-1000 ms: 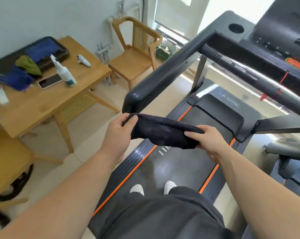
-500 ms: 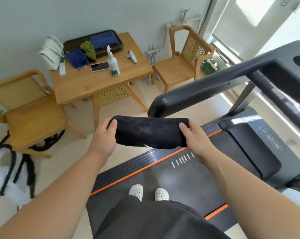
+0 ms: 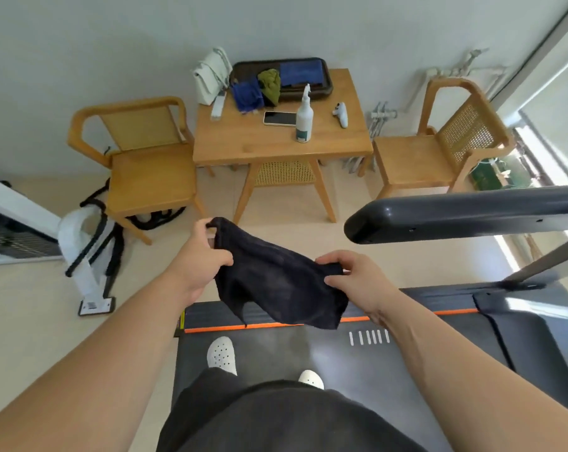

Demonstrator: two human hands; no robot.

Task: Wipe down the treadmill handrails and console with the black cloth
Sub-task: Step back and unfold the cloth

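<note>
Black cloth (image 3: 277,288), thin, limp, perhaps slightly sheer, hangs above the ribbed treadmill deck (image 3: 341,363); left hand (image 3: 199,256) and right hand (image 3: 357,282) pinch its upper corners with curled fingers, near the rounded handrail (image 3: 455,216).

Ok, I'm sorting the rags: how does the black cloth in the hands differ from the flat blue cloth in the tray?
The black cloth hangs crumpled in the air, gripped by the left hand and right hand; the blue cloth lies flat in the black tray. The black cloth is dark; the blue cloth is bright blue. Both are fabric.
</note>
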